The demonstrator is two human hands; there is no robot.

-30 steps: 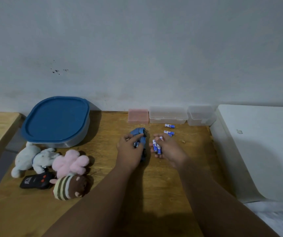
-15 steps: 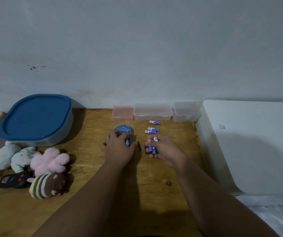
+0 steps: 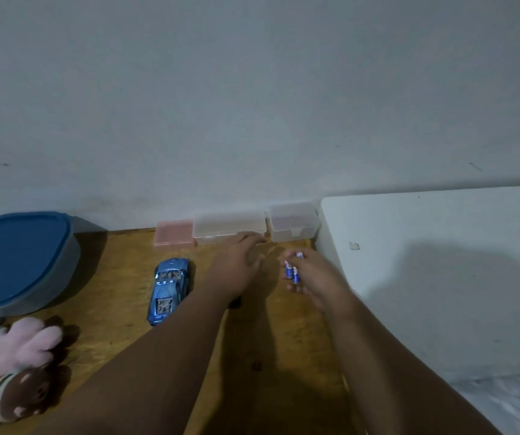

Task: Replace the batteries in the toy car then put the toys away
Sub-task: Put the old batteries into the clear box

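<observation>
Grips batteries in right hand; stretches left hand toward clear boxes at the wall, grasp impossible to tell. Toy car on open desk, between lidded tub and hands. Hemmed rightward by white ledge.

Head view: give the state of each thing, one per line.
Car, on table, unheld.
Tub, closed.
Pink box, shut.
Long clear box, shut.
Small clear box, shut.
Left hand, fingers extended, nothing seen held.
Right hand, grips batteries.
</observation>
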